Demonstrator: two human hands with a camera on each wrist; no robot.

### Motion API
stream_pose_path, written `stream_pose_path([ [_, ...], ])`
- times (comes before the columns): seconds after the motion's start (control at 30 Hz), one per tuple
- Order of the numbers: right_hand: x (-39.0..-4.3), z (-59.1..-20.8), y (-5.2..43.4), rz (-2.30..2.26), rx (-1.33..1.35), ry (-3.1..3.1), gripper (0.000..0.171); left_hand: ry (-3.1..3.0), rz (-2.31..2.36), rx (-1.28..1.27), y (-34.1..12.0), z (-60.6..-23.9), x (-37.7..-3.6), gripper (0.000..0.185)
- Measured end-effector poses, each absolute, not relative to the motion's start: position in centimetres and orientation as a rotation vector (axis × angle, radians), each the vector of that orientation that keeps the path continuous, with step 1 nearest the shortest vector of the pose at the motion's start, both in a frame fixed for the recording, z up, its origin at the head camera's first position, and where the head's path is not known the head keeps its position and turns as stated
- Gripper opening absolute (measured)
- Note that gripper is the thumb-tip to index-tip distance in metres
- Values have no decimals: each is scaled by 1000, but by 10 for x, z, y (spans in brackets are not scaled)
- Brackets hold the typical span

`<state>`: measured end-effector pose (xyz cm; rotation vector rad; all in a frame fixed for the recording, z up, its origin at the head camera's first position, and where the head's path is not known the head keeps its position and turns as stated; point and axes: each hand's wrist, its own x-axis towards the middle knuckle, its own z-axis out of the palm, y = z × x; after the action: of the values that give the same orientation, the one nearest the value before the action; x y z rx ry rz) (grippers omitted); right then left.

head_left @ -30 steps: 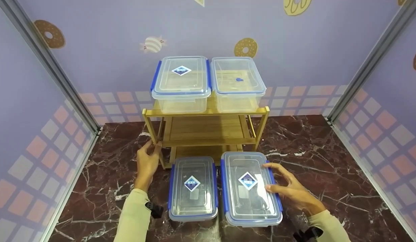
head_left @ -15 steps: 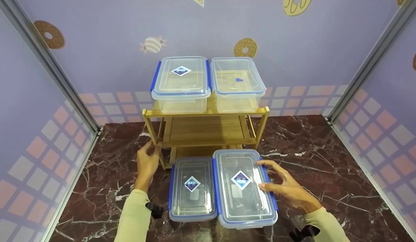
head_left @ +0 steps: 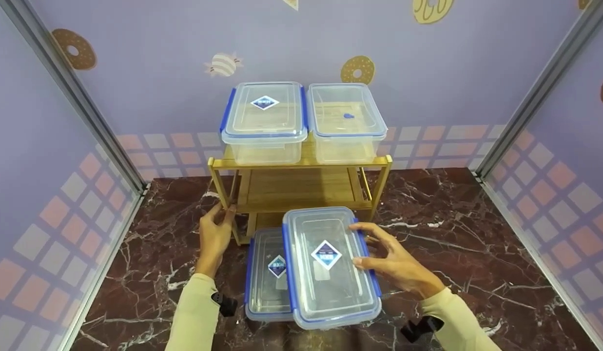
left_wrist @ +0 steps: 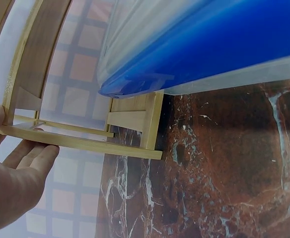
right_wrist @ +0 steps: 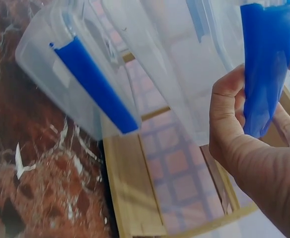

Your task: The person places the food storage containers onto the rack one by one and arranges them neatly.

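Note:
My right hand [head_left: 398, 263] grips a clear lidded food container [head_left: 330, 292] by its right side, thumb and fingers on the lid edge and the blue clasp [right_wrist: 266, 69]. This container is raised and tilted, partly covering a second food container [head_left: 264, 302] with blue clasps on the floor. My left hand [head_left: 216, 236] holds the left front leg [left_wrist: 85, 143] of a wooden shelf rack [head_left: 301, 187], its thumb on one side and fingers on the other. Part of the rack's bottom tier is hidden behind the raised container.
Two more clear containers stand side by side on the rack's top tier: a left one [head_left: 264, 122] with blue clasps and a right one [head_left: 347, 122]. Dark marbled floor [head_left: 476, 253] surrounds the rack. Patterned panels [head_left: 564, 146] enclose the back and both sides.
My right hand has lifted its container off the floor and carried it left, over the second container. My left hand stays on the rack's leg.

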<state>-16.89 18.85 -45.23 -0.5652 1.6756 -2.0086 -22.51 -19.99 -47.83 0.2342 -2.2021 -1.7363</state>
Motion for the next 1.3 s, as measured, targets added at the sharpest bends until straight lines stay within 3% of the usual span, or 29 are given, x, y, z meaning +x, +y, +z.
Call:
stream_pose_path([
  [0.67, -192, -434, 130, -2093, -573, 1696, 53, -2216, -1734, 229, -200, -481, -226, 41],
  [1.3, -207, -422, 97, -2141, -499, 1855, 45, -2199, -1653, 248, -199, -480, -227, 31],
])
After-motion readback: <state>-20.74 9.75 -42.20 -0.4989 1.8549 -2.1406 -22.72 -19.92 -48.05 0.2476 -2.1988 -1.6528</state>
